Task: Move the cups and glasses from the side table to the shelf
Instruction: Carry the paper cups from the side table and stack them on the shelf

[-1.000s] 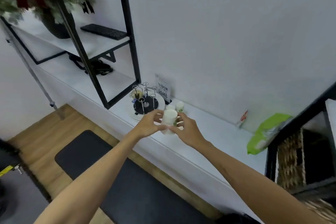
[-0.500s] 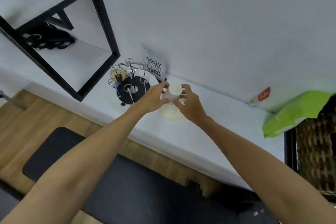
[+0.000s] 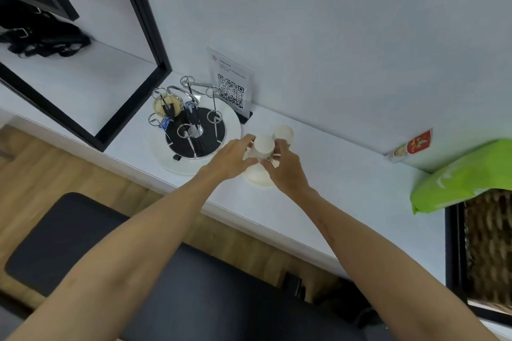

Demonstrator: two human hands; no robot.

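cup [image 3: 264, 144]: upright, bottom up (second cup [image 3: 283, 132] behind) | left hand [image 3: 232, 158], right hand [image 3: 285, 168]: pinching cup's sides | above table [image 3: 346, 174]

Both hands met around a white cup [image 3: 264, 145] just right of the wire cup rack [image 3: 191, 130] on the white counter [image 3: 346, 174]. The left hand [image 3: 227, 159] pinched the cup's near-left side while the right hand [image 3: 285, 171] clasped its right side. A second white cup [image 3: 283, 133] stood just behind, farther right of the rack. A QR-code sign [image 3: 231, 84] leaned on the wall behind the rack.
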